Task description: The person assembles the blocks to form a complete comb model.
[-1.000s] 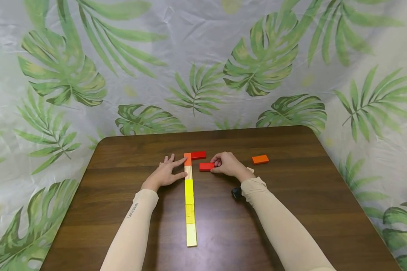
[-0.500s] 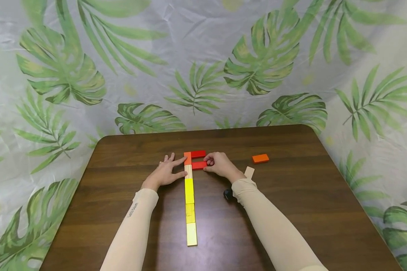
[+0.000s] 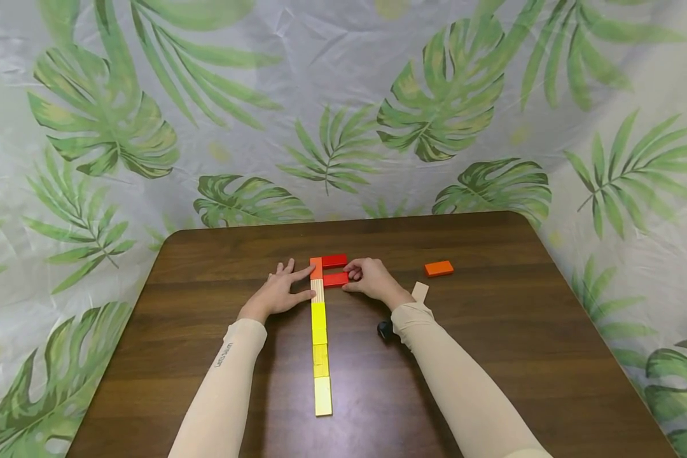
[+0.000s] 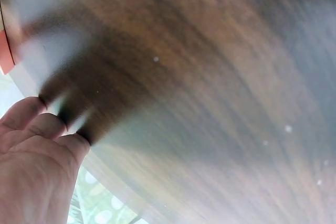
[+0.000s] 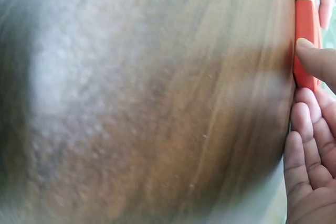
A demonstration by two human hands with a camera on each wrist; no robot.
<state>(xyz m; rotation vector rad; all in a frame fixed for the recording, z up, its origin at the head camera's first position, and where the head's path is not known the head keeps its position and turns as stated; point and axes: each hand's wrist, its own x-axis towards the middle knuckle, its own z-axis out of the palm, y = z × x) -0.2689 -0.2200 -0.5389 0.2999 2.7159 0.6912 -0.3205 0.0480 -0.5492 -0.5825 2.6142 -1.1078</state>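
Observation:
A column of flat blocks runs up the table: pale yellow [image 3: 323, 395], yellow [image 3: 319, 323], striped wood [image 3: 317, 291] and orange-red [image 3: 316, 270] at the far end. My left hand [image 3: 277, 292] lies on its left side, fingers spread, index fingertip on the orange-red block and thumb at the striped one. Two red blocks extend rightward from the column, one farther [image 3: 334, 261] and one nearer [image 3: 334, 280]. My right hand [image 3: 374, 280] pinches the nearer block's right end; in the right wrist view the thumb lies on that red block [image 5: 304, 22].
An orange block [image 3: 438, 268] lies to the right on the wooden table [image 3: 492, 318]. A pale wooden block [image 3: 420, 292] sits beside the right wrist, partly behind the sleeve. A leaf-patterned cloth [image 3: 332, 152] hangs behind the table.
My right hand has slid the nearer red block leftward until it meets the column. The pale wooden block beside the right wrist shows more. My left hand has stayed in place.

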